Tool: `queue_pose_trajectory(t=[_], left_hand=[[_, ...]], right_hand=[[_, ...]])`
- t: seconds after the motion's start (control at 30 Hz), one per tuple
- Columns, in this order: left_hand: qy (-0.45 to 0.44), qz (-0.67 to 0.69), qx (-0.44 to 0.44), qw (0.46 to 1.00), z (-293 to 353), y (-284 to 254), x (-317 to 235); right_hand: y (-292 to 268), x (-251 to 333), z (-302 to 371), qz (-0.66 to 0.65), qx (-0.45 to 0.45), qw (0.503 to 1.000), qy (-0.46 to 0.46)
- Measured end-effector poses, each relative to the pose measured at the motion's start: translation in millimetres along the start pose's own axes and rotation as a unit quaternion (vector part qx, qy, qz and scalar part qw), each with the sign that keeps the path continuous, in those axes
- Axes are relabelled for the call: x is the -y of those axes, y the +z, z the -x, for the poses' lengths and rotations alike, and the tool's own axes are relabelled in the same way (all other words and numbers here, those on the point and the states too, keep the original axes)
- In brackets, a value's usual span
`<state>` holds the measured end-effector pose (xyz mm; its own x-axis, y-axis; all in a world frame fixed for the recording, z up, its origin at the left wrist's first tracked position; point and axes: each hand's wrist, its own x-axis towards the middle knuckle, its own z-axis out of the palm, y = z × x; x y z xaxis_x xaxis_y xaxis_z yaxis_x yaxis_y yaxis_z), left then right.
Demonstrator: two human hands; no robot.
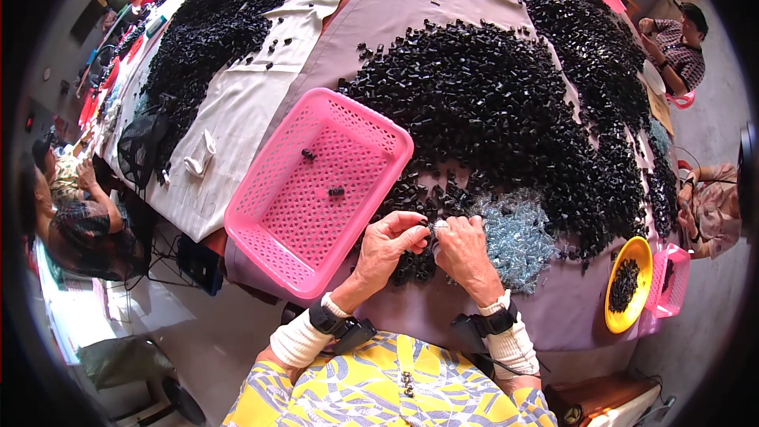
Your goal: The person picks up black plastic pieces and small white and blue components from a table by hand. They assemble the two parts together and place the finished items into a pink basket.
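At far left, a co-worker [87, 225] sits by the table, where a white glove [200, 154] lies on pale cloth [237, 103]. Your pink basket [304, 209] stands at your left with two loose black pieces [337, 191] on its floor. Beside it, your left hand [386, 247] pinches a small black part [428, 226] between thumb and finger, over the near edge of the black heap [490, 103]. Your right hand [466, 253] is bunched close by, fingers curled; whether it grips anything, you cannot tell from here. Just right lie clear pieces [518, 241], then a yellow bowl [643, 269] holding black ones, touching a smaller pink basket [670, 304].
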<state>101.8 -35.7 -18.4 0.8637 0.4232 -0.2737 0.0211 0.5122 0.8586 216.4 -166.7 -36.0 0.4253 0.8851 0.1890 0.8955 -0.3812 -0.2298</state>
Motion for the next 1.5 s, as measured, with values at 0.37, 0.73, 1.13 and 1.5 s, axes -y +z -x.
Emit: queue_pose_trajectory(t=[0.37, 0.73, 1.13, 1.5], left_hand=[[-0.007, 0.006, 0.011, 1.000, 0, 7, -3], [0.006, 0.051, 0.116, 0.992, 1, 44, -4], [0.036, 0.014, 0.101, 0.994, 4, 50, -11], [0.050, -0.029, 0.087, 0.994, 3, 41, -2]], right_hand=[[-27, -16, 12, -0.517, -0.038, 0.817, 0.253], [-31, -4, 12, -0.834, -0.172, 0.506, 0.137], [-28, 12, 13, -0.772, -0.239, 0.571, 0.144], [-27, 7, 17, -0.694, -0.250, 0.662, 0.134]])
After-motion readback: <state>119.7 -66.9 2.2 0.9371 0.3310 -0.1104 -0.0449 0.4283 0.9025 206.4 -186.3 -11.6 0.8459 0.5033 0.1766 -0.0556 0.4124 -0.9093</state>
